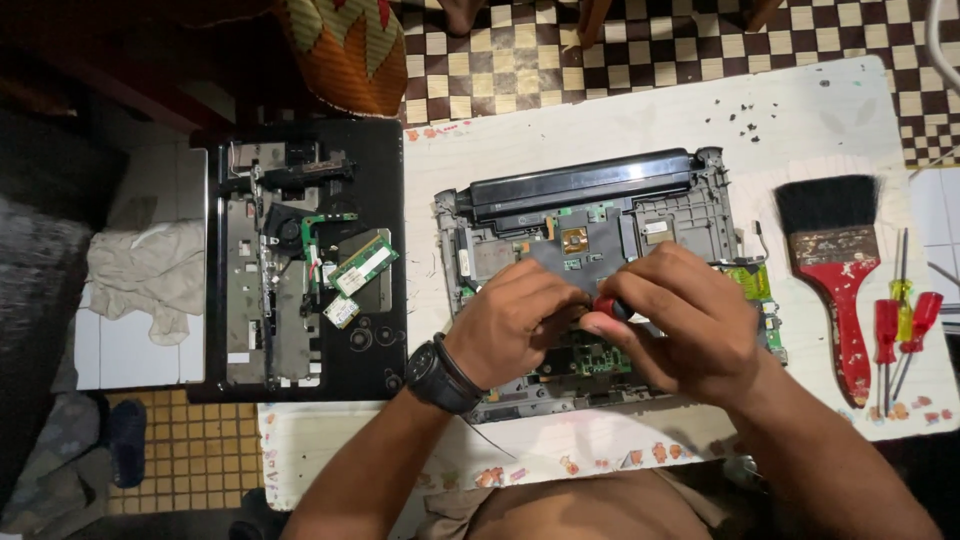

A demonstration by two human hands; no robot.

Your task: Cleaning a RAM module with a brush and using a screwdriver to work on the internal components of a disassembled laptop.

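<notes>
An opened laptop base (690, 205) with its green circuit board exposed lies on the white table (800, 110), a long black battery (580, 185) along its far edge. My right hand (690, 320) is closed around a red-handled screwdriver (607, 306) held over the board. Beside it, my left hand (515, 320), with a black watch on the wrist, has its fingers curled at the screwdriver's shaft. The tool's tip is hidden under my fingers.
A black laptop cover (375, 340) with loose parts and small green cards lies at the left. A red-handled paintbrush (835, 260) and several screwdrivers (900, 320) rest at the right. Small black screws (745, 115) are scattered at the back. A grey cloth (145, 275) lies far left.
</notes>
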